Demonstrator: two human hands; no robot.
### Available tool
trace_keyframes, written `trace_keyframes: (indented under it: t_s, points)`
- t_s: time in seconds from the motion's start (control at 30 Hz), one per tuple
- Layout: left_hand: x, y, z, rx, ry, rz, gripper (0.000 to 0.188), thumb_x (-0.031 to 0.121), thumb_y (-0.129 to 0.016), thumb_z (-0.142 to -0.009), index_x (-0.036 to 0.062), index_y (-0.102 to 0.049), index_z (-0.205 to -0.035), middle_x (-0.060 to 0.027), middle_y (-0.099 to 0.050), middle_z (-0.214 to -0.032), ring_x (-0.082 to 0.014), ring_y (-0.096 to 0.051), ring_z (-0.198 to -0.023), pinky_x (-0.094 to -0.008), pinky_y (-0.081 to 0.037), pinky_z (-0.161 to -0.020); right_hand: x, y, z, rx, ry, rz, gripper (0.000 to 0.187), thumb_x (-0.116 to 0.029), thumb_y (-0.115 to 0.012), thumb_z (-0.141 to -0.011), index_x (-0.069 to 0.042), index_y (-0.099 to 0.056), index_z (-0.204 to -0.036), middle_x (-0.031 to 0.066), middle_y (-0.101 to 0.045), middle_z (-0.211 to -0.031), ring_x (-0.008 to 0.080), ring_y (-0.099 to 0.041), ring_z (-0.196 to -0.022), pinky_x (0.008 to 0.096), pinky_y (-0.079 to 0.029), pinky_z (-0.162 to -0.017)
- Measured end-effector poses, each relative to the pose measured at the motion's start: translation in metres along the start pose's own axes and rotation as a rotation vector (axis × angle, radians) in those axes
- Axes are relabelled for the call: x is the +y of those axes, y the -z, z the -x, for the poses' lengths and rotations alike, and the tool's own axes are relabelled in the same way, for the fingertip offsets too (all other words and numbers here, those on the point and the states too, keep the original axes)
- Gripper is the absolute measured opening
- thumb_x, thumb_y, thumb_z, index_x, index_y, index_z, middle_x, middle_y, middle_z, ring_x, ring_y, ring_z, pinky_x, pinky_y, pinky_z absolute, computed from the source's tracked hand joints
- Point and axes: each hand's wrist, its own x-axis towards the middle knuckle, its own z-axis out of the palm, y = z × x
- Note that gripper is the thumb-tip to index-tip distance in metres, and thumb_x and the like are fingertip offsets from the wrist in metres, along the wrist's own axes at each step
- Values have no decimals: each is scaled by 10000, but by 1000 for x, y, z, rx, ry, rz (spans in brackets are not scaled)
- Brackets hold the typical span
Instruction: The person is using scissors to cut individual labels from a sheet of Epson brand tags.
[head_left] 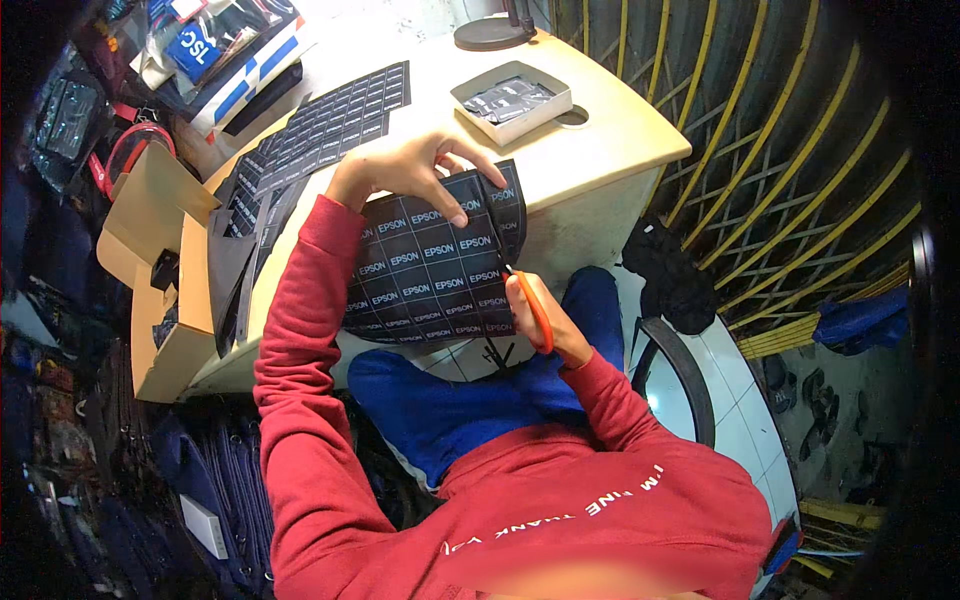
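1. we judge the cutting to be partway: a strip at the right side of the black printed sheet [425,270] seems partly parted, not yet free.
2. more sheets [345,118], seemingly uncut, lie toward the desk's [610,140] left edge; black pieces [508,98] sit in the open box [530,127] near its far right edge.
3. our sheet overhangs the near edge.
4. our left hand [405,168] arches, fingers spread, tips on the sheet; we cannot tell whether it pinches.
5. our right hand [566,335] is wrapped around the orange-handled scissors [541,313].
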Motion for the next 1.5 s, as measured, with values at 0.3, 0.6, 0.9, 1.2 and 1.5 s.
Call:
trace_keyframes:
  t_s: [0.3,0.6,0.9,1.2,1.5]
  points:
    - [4,-10,7,-4,62,-17,601,140,-852,-532,115,-658,-1100,-2,-651,-1069,-116,-567,-919,-303,-456,-779,-13,-3,2,14,46,50,534,-433,-338,-979,-11,-384,-655,27,-297,-567,115,-303,-552,331,-305,-482]
    - [8,-12,12,17,110,43,569,146,-852,-539,96,-667,-1075,16,-649,-1000,-39,-449,-698,-195,-356,-572,-10,-5,4,10,14,8,551,-447,-369,-973,-12,-397,-636,21,-298,-559,102,-310,-560,319,-313,-485]
    - [9,-12,12,19,5,134,616,141,-867,-532,54,-637,-1097,38,-622,-946,-31,-368,-624,-193,-314,-531,-11,-4,4,6,46,65,572,-455,-372,-970,-2,-436,-627,44,-353,-531,119,-342,-545,338,-346,-493]
    - [6,-13,15,18,39,171,632,155,-874,-529,49,-632,-1102,77,-557,-810,-13,-315,-578,-186,-255,-497,-9,-7,7,25,49,61,563,-440,-400,-964,-5,-414,-607,29,-314,-516,109,-320,-527,334,-327,-467]
    - [6,-9,15,-9,84,130,635,187,-878,-532,51,-631,-1101,51,-609,-882,-13,-388,-600,-173,-288,-491,-9,-4,7,28,51,99,542,-409,-428,-960,-7,-416,-597,54,-303,-508,112,-318,-509,343,-311,-452]
